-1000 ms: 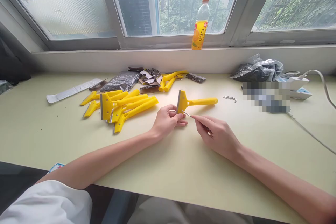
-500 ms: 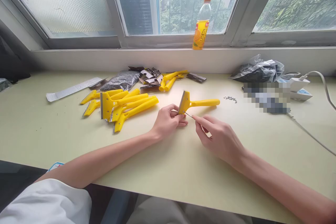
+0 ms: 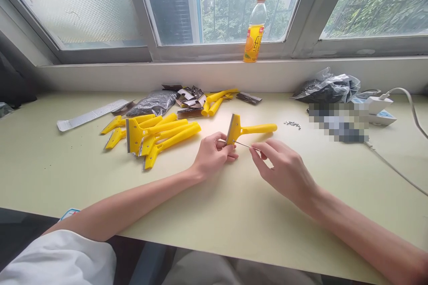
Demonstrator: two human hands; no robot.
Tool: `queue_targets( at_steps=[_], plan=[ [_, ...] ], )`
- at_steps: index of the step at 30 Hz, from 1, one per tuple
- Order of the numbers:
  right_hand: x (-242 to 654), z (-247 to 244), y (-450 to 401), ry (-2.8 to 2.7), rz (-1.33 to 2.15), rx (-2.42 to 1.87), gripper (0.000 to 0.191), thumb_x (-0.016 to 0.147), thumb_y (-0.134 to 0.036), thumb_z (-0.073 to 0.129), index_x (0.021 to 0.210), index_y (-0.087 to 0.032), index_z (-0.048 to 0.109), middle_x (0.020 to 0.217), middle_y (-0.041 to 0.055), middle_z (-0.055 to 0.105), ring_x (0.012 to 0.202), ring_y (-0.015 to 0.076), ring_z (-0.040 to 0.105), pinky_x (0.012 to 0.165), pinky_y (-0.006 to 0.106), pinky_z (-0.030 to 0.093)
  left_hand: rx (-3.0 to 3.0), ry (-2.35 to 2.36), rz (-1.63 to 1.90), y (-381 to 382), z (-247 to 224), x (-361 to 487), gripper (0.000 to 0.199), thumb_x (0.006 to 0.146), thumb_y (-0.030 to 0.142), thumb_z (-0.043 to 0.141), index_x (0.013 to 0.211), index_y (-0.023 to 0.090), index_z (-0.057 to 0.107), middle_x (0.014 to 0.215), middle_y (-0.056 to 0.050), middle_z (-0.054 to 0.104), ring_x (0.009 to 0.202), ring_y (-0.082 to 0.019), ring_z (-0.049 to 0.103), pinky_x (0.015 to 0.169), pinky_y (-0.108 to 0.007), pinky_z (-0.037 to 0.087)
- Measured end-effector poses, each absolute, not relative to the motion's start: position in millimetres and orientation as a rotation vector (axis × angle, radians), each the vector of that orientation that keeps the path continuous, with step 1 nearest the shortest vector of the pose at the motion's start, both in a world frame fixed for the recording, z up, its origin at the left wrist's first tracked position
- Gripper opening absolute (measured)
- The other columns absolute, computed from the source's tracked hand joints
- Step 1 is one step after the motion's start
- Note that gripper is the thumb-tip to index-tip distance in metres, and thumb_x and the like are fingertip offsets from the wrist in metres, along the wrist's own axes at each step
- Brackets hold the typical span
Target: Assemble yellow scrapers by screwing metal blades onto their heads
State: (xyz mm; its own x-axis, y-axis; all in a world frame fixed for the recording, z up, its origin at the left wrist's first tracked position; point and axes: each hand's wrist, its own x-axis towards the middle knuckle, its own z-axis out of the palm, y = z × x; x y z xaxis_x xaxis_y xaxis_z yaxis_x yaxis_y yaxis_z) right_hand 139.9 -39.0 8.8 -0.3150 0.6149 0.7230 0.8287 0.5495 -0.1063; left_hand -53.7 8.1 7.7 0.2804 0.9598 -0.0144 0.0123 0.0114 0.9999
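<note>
My left hand [image 3: 214, 153] is closed on the near end of the head of a yellow scraper [image 3: 236, 128], whose handle points right. In my right hand [image 3: 282, 164] a thin metal hex key or small screwdriver [image 3: 243, 144] is pinched between thumb and fingers. Its tip meets the scraper head near a screw by my left fingertips. Left of my left hand lies a pile of several yellow scrapers [image 3: 167, 134] with metal blades. A small heap of screws [image 3: 293, 124] rests on the table beyond my right hand.
At the back are a black plastic bag [image 3: 155, 103], torn dark packaging [image 3: 191, 98], and more yellow handles [image 3: 217, 101]. A clear bag of black items [image 3: 329, 87] and a white charger with cable [image 3: 379, 104] stand at right. An orange drink bottle [image 3: 254, 38] is on the sill.
My right hand has shifted slightly right along the thin tool, exposing more of its shaft. The tool's tip still meets the scraper, and my left hand keeps its grip.
</note>
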Motion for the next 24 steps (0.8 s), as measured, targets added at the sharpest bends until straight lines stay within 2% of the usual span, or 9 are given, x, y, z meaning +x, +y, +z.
queue_targets(
  at_steps=[5,8,12,15,17,19,24],
  plan=[
    [141,12,-44,-2.154,-0.219,-1.144,0.025,0.099,-0.01,0.04,0.099,-0.016,0.064,0.082,0.0075,0.059,0.072,0.0173,0.053,0.063,0.029,0.043,1.213,1.051,0.984,11,10,-53,0.02,0.083,0.016,0.077,0.092,0.011,0.059,0.09,-0.015,0.076,0.072,-0.023,0.077,0.069,-0.037,0.066],
    [147,14,-42,-2.178,-0.36,-1.142,0.032,0.1,-0.008,0.039,0.11,-0.018,0.067,0.075,0.0045,0.059,0.065,0.0155,0.051,0.06,0.028,0.039,1.21,1.055,0.99,11,11,-52,0.021,0.083,0.017,0.077,0.092,0.011,0.059,0.09,-0.015,0.076,0.071,-0.023,0.077,0.069,-0.038,0.066],
    [147,12,-39,-2.163,-0.581,-1.219,0.023,0.101,-0.017,0.046,0.108,-0.018,0.067,0.062,-0.0006,0.053,0.052,0.0135,0.04,0.052,0.028,0.029,1.247,1.049,1.004,11,12,-53,0.018,0.085,0.016,0.074,0.091,0.011,0.058,0.092,-0.014,0.076,0.07,-0.022,0.077,0.069,-0.037,0.066],
    [143,10,-40,-2.143,-0.373,-1.282,0.02,0.101,-0.021,0.044,0.111,-0.014,0.059,0.072,0.0024,0.059,0.056,0.0142,0.047,0.052,0.027,0.034,1.252,1.061,1.018,14,11,-54,0.017,0.085,0.014,0.074,0.089,0.012,0.057,0.091,-0.014,0.076,0.07,-0.022,0.076,0.069,-0.037,0.066],
    [142,11,-41,-2.123,-0.213,-1.305,0.017,0.101,-0.021,0.041,0.107,-0.015,0.056,0.08,0.0047,0.061,0.058,0.0134,0.049,0.053,0.026,0.037,1.261,1.076,1.028,17,10,-54,0.016,0.085,0.013,0.073,0.089,0.012,0.057,0.091,-0.014,0.076,0.069,-0.021,0.076,0.069,-0.037,0.066],
    [144,13,-41,-2.133,-0.175,-1.271,0.019,0.103,-0.021,0.038,0.099,-0.017,0.056,0.078,0.0041,0.06,0.056,0.0124,0.046,0.053,0.026,0.036,1.283,1.075,1.036,20,9,-55,0.014,0.086,0.013,0.072,0.09,0.012,0.058,0.091,-0.013,0.076,0.069,-0.021,0.076,0.07,-0.038,0.066],
    [147,12,-38,-2.1,-0.45,-1.238,0.026,0.104,-0.029,0.046,0.085,-0.019,0.061,0.061,0.0001,0.058,0.05,0.0117,0.045,0.051,0.026,0.029,1.326,1.053,1.049,23,4,-57,0.018,0.085,0.018,0.074,0.094,0.013,0.059,0.089,-0.012,0.076,0.071,-0.022,0.077,0.068,-0.037,0.066]
  ],
)
